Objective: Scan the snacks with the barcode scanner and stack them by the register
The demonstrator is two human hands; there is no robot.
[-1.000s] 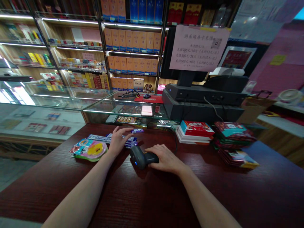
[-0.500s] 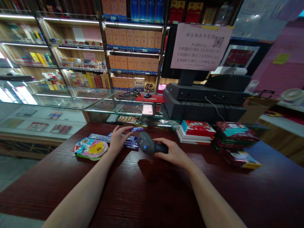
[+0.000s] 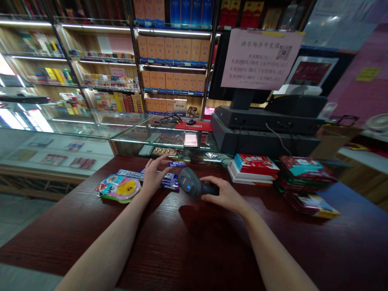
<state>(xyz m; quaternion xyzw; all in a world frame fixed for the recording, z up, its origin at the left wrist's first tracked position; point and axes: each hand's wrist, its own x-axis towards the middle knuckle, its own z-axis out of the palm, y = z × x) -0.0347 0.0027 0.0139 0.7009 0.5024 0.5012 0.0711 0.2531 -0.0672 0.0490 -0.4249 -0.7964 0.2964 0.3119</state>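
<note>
My right hand point(image 3: 223, 195) is wrapped round the handle of a dark grey barcode scanner point(image 3: 190, 186), held just above the dark red counter point(image 3: 188, 242) with its head turned left. A blue light glows on the scanner's side. My left hand point(image 3: 154, 176) rests with fingers spread on several purple-and-white flat packets point(image 3: 168, 180) lying on the counter. A single small purple packet point(image 3: 177, 164) lies just past its fingertips. A round colourful toy pack with a yellow duck point(image 3: 121, 188) sits left of that hand.
Stacked red and teal packs point(image 3: 254, 166) and a second pile point(image 3: 306, 182) lie at the right. Behind them stands a black till with a monitor bearing a pink notice point(image 3: 260, 58). A glass display case point(image 3: 145, 135) and lit shelves of boxes fill the back.
My right hand has lifted the scanner off the counter and carried it up and to the right, close to the purple packets. My left hand stays on the packets.
</note>
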